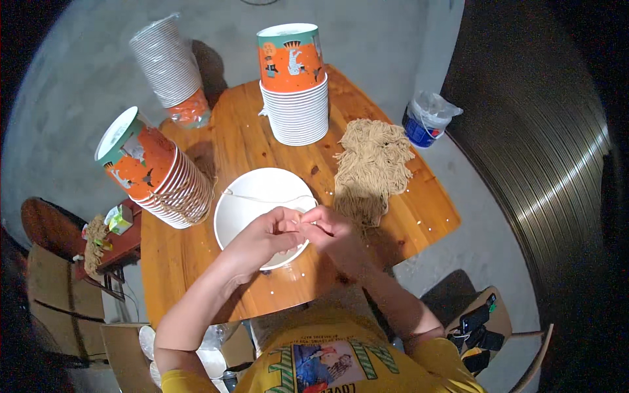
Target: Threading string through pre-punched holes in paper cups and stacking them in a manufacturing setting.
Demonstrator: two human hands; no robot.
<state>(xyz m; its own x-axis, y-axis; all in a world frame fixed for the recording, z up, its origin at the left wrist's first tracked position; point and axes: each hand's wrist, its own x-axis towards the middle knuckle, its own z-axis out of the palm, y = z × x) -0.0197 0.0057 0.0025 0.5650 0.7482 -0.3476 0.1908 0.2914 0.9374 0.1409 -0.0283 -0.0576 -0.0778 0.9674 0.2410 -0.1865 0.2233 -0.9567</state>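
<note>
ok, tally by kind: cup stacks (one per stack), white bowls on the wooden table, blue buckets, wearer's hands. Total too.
Left cup stack, right cup stack, plastic-wrapped cup stack: 3
White bowl: 1
Blue bucket: 1
Left hand, right hand: 2
Total: 7

Probably a small makeshift workroom, in something like a garage or shop unit; a broad, dark, ribbed metal roller shutter (pixel 537 144) curves down three o'clock, a bare grey wall (pixel 367 39) spans twelve o'clock, and the plain grey floor (pixel 488 223) shows between table and shutter; the glossy orange-brown wooden table (pixel 426 203) carries stock in bulk: white-rimmed orange-and-green paper tubs stacked at twelve o'clock (pixel 293 85) and nine o'clock, with a heap of thin tan cord (pixel 373 157) at two o'clock; an open brown cardboard box (pixel 501 321) sits at four o'clock.
</note>
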